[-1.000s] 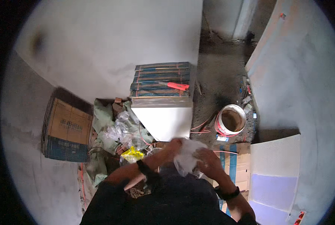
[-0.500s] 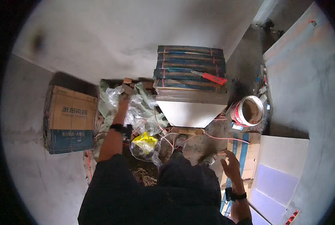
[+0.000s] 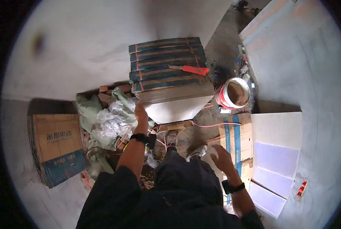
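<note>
My left hand (image 3: 141,113) is at the left edge of a stack of tiles (image 3: 175,110) whose front one shows a white face. Its fingers are stretched out along that edge; whether they press on it I cannot tell. Above and behind, several dark blue and brown tile cartons (image 3: 161,61) stand in a row against the wall. A red utility knife (image 3: 194,70) lies on top of them, blade pointing left. My right hand (image 3: 223,160) hangs open with nothing in it, its fingers apart, left of flattened cardboard (image 3: 245,147).
Crumpled clear plastic (image 3: 111,121) and a green sack (image 3: 89,110) lie left, by bricks (image 3: 105,97). Further left leans a tile carton (image 3: 59,143). A muddy white and red bucket (image 3: 250,93) stands right. Pink hose (image 3: 212,125) crosses the floor; light panels (image 3: 276,133) lean at right.
My left hand has left the bricks and plastic and come right to the tile stack's edge. My right hand stays open. The whole view has swung to the right.
</note>
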The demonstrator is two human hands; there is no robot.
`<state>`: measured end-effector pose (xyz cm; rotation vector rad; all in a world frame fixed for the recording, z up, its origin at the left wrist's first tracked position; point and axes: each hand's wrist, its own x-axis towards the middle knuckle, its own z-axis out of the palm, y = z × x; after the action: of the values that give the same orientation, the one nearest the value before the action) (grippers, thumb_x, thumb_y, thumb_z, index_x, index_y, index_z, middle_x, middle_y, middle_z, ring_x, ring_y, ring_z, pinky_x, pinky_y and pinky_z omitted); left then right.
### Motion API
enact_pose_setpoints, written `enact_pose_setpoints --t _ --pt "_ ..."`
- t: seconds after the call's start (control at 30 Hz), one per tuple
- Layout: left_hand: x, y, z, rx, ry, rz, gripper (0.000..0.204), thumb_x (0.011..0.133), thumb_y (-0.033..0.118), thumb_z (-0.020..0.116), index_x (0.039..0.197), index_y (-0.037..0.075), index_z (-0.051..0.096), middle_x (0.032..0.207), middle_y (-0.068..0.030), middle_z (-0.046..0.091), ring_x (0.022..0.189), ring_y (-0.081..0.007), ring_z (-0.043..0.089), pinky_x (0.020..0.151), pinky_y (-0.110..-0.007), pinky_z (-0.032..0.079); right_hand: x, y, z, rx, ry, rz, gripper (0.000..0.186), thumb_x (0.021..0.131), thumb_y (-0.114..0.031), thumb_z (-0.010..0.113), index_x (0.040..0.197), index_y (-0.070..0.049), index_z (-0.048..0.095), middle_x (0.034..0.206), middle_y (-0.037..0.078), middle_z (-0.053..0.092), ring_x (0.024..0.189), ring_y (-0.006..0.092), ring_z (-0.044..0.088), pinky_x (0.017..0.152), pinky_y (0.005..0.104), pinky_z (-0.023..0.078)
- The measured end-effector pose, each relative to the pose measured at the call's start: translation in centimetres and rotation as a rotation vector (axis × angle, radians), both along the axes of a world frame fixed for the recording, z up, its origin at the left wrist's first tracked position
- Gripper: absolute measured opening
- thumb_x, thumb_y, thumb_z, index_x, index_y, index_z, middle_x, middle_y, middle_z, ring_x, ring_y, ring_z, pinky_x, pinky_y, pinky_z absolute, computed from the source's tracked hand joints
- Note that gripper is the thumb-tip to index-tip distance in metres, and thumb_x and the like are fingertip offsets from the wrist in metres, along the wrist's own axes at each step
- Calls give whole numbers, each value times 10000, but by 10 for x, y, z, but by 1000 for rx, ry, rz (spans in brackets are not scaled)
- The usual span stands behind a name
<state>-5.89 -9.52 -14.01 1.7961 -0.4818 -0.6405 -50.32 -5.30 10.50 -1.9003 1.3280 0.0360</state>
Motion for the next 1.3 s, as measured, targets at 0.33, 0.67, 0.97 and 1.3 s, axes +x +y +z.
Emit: enact_pose_setpoints --t 0.33,0.67,0.97,1.3 --pt "-23 7 34 38 190 222 573 982 414 488 1348 -26 473 1067 -137 635 903 -198 574 797 -333 452 7 -2 -23 -216 -30 38 422 857 -195 631 1229 -14 544 1215 195 587 1147 352 554 973 405 444" --pt "-19 43 -5 45 35 66 539 981 374 489 1323 -43 503 1174 -168 628 1057 -252 592 898 -343 451 45 -11 -37 -92 -88 31 419 869 -232 622 1218 -11 549 1194 215 595 1110 364 577 940 413 461" --pt "-41 109 64 197 54 -137 401 965 333 527 1131 -16 632 1067 -136 659 999 -231 602 907 -350 445 105 -23 -88 457 -489 -545 470 880 -280 647 1257 -44 495 1100 143 618 911 245 656 750 369 536" --pt "-32 150 90 380 1221 -23 184 913 94 510 1064 7 568 1006 -107 609 824 -267 624 699 -341 550 160 -7 -142 948 -530 -1205 360 892 -266 563 1195 -84 493 1039 132 630 784 274 687 601 387 590"
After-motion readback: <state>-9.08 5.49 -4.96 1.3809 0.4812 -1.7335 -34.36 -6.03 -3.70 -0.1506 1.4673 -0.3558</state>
